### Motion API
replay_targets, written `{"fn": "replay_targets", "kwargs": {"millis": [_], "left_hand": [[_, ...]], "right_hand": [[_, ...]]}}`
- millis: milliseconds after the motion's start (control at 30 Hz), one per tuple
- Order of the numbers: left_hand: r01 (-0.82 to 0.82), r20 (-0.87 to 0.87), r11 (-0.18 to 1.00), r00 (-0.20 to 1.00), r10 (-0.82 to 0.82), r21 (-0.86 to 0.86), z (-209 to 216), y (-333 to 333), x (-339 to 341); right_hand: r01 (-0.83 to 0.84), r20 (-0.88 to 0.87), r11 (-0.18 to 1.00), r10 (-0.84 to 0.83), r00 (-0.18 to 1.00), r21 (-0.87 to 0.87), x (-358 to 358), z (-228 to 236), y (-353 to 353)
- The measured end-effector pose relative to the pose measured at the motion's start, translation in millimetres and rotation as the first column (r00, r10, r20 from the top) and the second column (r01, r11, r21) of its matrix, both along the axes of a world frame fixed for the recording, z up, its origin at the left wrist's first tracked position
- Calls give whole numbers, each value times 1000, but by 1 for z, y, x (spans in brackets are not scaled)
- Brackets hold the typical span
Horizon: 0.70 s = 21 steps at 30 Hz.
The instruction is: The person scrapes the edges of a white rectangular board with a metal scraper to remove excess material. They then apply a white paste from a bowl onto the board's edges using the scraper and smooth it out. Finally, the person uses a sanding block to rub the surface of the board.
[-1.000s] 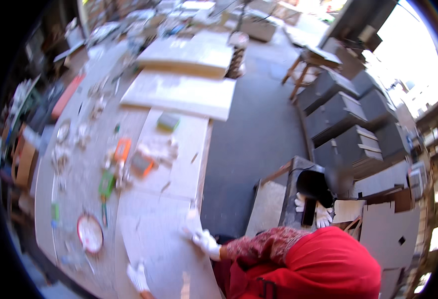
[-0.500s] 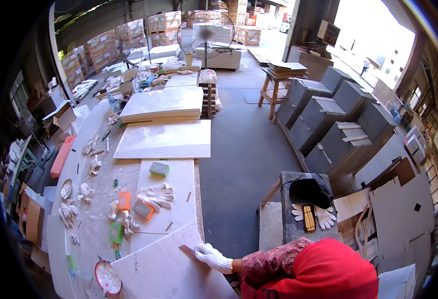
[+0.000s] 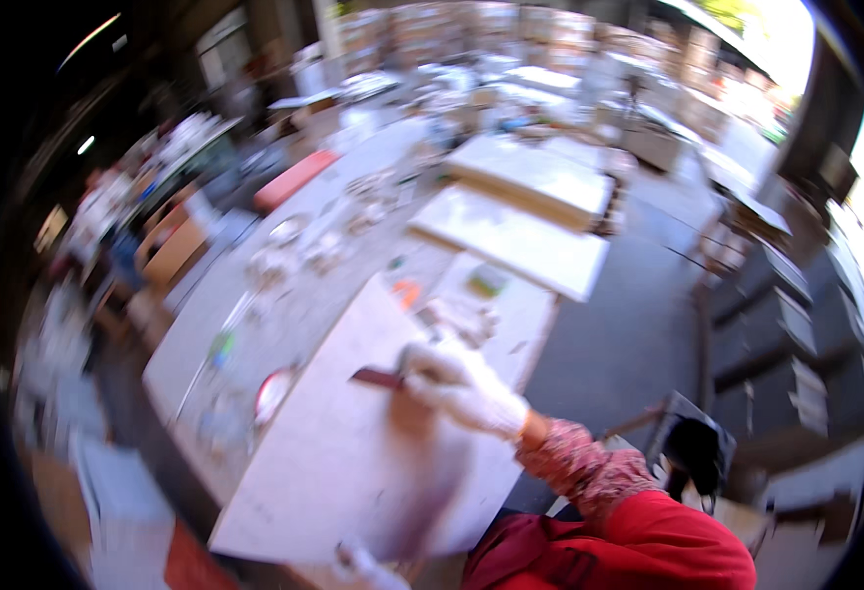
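A white marbled stone slab (image 3: 353, 462) lies over the near part of the workbench. My right hand (image 3: 461, 383), in a white knit glove, is closed on a flat brown scraper (image 3: 378, 378) held low over the slab's upper part. My left hand (image 3: 365, 567), also white-gloved, shows at the slab's near edge; it is blurred and mostly cut off by the frame, so its grip cannot be made out. Just left of the slab stands a round red-rimmed container (image 3: 273, 395). Beyond the slab lie a green-and-grey sanding block (image 3: 487, 282) and a white glove (image 3: 466, 320), both smeared.
Stacked white slabs (image 3: 535, 177) lie farther along the bench (image 3: 255, 324). Grey slabs (image 3: 766, 305) stand to the right across the floor aisle. A black cap (image 3: 695, 450) rests on a small stand at right. A cardboard box (image 3: 178, 246) is off to the left.
The whole view has swung left and blurred. The slab now shows more fully and my right hand with the scraper appears farther up and over it. My left hand has come into view.
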State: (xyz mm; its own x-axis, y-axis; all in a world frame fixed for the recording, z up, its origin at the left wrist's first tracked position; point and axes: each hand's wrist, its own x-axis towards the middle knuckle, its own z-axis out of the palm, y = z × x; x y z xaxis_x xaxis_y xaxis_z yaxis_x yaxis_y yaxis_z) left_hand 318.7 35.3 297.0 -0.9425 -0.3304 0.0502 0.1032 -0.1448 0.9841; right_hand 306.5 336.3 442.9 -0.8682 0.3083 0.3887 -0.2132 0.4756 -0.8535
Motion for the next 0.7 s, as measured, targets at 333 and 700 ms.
{"fn": "replay_targets", "kwargs": {"millis": [333, 700], "left_hand": [[-73, 496, 997, 866, 60, 6, -82, 1, 43], [180, 684, 972, 691, -233, 149, -149, -52, 32]], "right_hand": [[-285, 188, 908, 235, 954, 308, -70, -49, -65], [-358, 290, 858, 261, 921, 367, -116, -115, -111]]}}
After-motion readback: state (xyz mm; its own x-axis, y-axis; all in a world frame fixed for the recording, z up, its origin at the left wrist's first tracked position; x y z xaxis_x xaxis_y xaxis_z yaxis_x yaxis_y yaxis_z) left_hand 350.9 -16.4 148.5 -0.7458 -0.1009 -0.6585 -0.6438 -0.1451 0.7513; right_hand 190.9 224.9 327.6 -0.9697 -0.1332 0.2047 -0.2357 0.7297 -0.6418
